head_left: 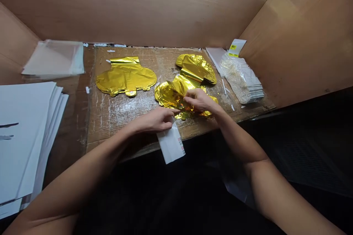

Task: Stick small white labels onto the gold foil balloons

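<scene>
My left hand (157, 119) is closed on a small white packet (172, 144) that hangs over the near edge of the wooden worktop (116, 110). My right hand (199, 100) pinches a crumpled gold foil balloon (172, 94) just beyond the packet, fingers pressed into the foil. Both hands meet at the foil's near edge. A second folded gold foil balloon (196, 67) lies right behind it.
A flat stack of gold foil balloons (125, 76) lies at the middle left. Clear plastic bags (55, 58) sit at the far left, white sheets (24, 132) at the near left, bagged white items (242, 79) at the right. Wooden walls enclose the bench.
</scene>
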### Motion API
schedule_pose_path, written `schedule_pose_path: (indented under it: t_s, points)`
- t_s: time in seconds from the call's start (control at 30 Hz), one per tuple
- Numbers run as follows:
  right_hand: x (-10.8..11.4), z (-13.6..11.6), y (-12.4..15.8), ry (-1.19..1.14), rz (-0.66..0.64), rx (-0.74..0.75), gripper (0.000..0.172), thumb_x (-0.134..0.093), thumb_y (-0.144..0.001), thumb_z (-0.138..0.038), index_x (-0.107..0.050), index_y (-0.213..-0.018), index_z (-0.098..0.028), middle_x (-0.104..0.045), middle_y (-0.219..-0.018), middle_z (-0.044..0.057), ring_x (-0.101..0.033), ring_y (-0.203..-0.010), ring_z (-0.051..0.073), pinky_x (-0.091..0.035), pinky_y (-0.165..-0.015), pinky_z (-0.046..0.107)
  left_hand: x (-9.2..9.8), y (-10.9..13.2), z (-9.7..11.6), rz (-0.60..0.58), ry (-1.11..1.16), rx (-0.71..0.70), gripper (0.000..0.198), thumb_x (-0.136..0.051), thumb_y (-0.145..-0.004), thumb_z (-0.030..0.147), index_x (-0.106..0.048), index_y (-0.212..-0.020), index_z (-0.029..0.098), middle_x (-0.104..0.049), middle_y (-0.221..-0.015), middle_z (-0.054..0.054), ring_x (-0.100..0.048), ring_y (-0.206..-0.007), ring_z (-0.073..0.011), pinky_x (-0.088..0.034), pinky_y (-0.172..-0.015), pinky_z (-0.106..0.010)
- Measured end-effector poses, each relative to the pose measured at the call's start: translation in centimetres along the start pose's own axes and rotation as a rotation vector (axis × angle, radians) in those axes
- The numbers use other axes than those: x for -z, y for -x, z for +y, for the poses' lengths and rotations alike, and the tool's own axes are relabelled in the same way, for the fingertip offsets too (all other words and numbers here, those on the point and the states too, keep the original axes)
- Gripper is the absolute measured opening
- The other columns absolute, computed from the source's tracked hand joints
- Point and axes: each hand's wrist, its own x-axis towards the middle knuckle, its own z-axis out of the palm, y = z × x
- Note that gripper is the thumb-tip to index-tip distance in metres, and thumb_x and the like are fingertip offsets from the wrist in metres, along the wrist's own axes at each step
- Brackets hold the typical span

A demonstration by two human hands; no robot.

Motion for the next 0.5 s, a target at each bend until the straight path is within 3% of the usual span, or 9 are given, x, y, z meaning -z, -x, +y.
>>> schedule_pose_path:
  t_s: [0.1, 0.17, 0.27, 0.3, 0.37, 0.4, 0.43, 0.47, 0.5]
  points:
    - [5.8, 0.2, -2.5, -0.001, 0.045, -0.054, 0.033, -0.06, -0.097, -0.028, -0.069, -0.073, -0.009, -0.068, -0.068, -0.002, -0.052, -0.063, 0.004, -0.034, -0.064, 0.027, -0.1, 0.0, -0.2, 0.015, 0.031, 0.027, 0.035, -0.064, -0.078, 0.02, -0.082, -0.108, 0.019, -0.083, -0.113, -0.008, -0.069, -0.079, -0.0193, -0.051, -0.075, -0.029]
    - [10.3, 0.5, -3.7, 0.062, 0.204, -0.121, 0.051, -0.047, -0.104, -0.032, -0.064, -0.063, -0.007, -0.068, -0.069, 0.002, -0.056, -0.069, 0.003, -0.033, -0.067, 0.032, 0.2, 0.0, -0.5, 0.058, 0.097, 0.057, 0.047, -0.064, -0.079, 0.024, -0.08, -0.123, 0.019, -0.083, -0.11, -0.007, -0.071, -0.087, -0.0214, -0.052, -0.078, -0.029]
    - [13.6, 0.2, -3.8, 0.134, 0.466, -0.133, 0.048, -0.054, -0.108, -0.029, -0.06, -0.063, -0.014, -0.071, -0.078, 0.009, -0.061, -0.085, 0.011, -0.037, -0.07, 0.032, 0.8, -0.1, -1.0, 0.198, 0.252, 0.149, 0.047, -0.064, -0.081, 0.031, -0.08, -0.123, 0.016, -0.082, -0.101, -0.006, -0.069, -0.082, -0.0203, -0.05, -0.071, -0.027]
    - [13.2, -0.3, -3.2, 0.161, 0.517, -0.115, 0.041, -0.058, -0.108, -0.027, -0.063, -0.068, -0.015, -0.072, -0.081, 0.01, -0.062, -0.086, 0.013, -0.038, -0.07, 0.031, 1.0, -0.1, -1.1, 0.26, 0.306, 0.171, 0.045, -0.065, -0.081, 0.033, -0.081, -0.119, 0.015, -0.081, -0.098, -0.006, -0.068, -0.079, -0.0194, -0.049, -0.067, -0.026]
    - [10.3, -1.6, -1.1, 0.173, 0.449, -0.055, 0.025, -0.063, -0.104, -0.025, -0.071, -0.083, -0.014, -0.073, -0.084, 0.009, -0.063, -0.08, 0.014, -0.042, -0.068, 0.029, 1.2, -0.3, -1.1, 0.378, 0.388, 0.184, 0.042, -0.067, -0.08, 0.035, -0.082, -0.112, 0.013, -0.079, -0.094, -0.007, -0.065, -0.076, -0.0183, -0.047, -0.065, -0.026]
    - [8.2, -2.3, 0.3, 0.149, 0.324, -0.023, 0.022, -0.068, -0.101, -0.027, -0.073, -0.084, -0.015, -0.073, -0.079, 0.005, -0.062, -0.072, 0.013, -0.043, -0.065, 0.028, 1.3, -0.3, -1.1, 0.422, 0.409, 0.183, 0.04, -0.069, -0.079, 0.036, -0.082, -0.109, 0.012, -0.079, -0.093, -0.007, -0.065, -0.077, -0.0182, -0.047, -0.065, -0.026]
    - [5.8, -3.0, 1.6, 0.041, 0.071, 0.021, 0.023, -0.067, -0.102, -0.032, -0.076, -0.089, -0.015, -0.074, -0.079, 0.004, -0.062, -0.069, 0.013, -0.045, -0.064, 0.028, 1.4, -0.4, -1.0, 0.459, 0.416, 0.184, 0.039, -0.069, -0.079, 0.036, -0.081, -0.107, 0.012, -0.079, -0.092, -0.007, -0.065, -0.078, -0.0185, -0.048, -0.066, -0.026]
    - [3.6, -3.6, 3.0, -0.07, -0.094, 0.05, 0.025, -0.065, -0.103, -0.036, -0.077, -0.096, -0.015, -0.076, -0.084, 0.004, -0.064, -0.072, 0.014, -0.048, -0.066, 0.028, 1.4, -0.4, -0.8, 0.486, 0.415, 0.185, 0.037, -0.07, -0.079, 0.037, -0.081, -0.104, 0.012, -0.079, -0.092, -0.008, -0.065, -0.079, -0.0189, -0.048, -0.067, -0.026]
    - [1.5, -4.0, 4.1, -0.142, -0.139, 0.071, 0.025, -0.064, -0.103, -0.037, -0.078, -0.101, -0.016, -0.077, -0.088, 0.004, -0.066, -0.075, 0.015, -0.05, -0.069, 0.028, 1.4, -0.4, -0.7, 0.506, 0.411, 0.186, 0.036, -0.07, -0.079, 0.038, -0.081, -0.102, 0.013, -0.079, -0.093, -0.008, -0.066, -0.08, -0.0194, -0.049, -0.067, -0.026]
